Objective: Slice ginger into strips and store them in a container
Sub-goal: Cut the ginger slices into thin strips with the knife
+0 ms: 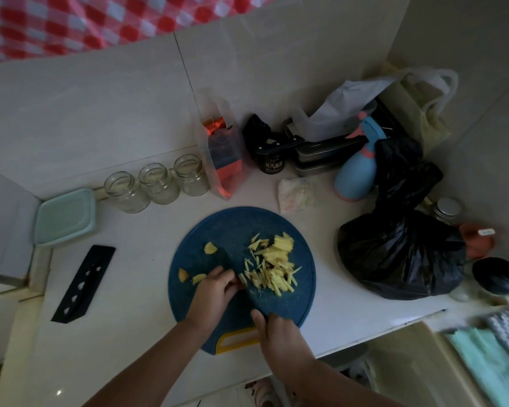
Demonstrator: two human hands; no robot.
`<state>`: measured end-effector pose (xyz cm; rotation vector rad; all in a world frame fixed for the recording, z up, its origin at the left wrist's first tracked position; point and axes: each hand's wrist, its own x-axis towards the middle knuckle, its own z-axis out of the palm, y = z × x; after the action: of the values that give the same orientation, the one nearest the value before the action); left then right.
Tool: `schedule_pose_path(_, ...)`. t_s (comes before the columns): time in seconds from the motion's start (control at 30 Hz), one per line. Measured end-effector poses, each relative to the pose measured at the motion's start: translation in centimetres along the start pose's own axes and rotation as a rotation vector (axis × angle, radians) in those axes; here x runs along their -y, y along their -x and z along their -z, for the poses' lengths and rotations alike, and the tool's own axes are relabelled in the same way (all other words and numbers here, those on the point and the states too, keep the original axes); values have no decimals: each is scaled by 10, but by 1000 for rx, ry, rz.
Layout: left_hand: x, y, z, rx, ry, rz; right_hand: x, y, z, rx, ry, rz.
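Observation:
A round blue cutting board [301,292] with a yellow handle lies on the white counter. A heap of yellow ginger strips [274,264] covers its right half. Three uncut ginger pieces [210,248] rest on its left half. My left hand [215,292] presses a small ginger piece down at the board's middle. My right hand [276,327] grips the handle of a dark-bladed knife [235,267], whose blade stands against my left fingers beside the strips. A pale green lidded container [65,217] sits at the far left.
Three empty glass jars [156,183] line the wall behind the board. A black knife sheath [84,283] lies to the left. A full black bag [400,245], a blue spray bottle [357,174] and other clutter crowd the right. The counter edge runs just behind my wrists.

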<state>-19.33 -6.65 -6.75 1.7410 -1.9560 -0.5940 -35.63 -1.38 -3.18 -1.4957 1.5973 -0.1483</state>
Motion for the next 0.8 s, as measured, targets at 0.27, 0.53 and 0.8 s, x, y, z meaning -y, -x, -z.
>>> schedule_pose_path(0.27, 4, 3, 2, 17, 58, -46, 1, -7, -1, 0, -376, -100)
schedule_pose_path(0.53, 1, 4, 5, -7, 51, -63, -4, 7, 3, -20, -290, -29)
schedule_pose_path(0.8, 5, 3, 3, 4, 16, -24, -5, 13, 3, -28, -153, 19)
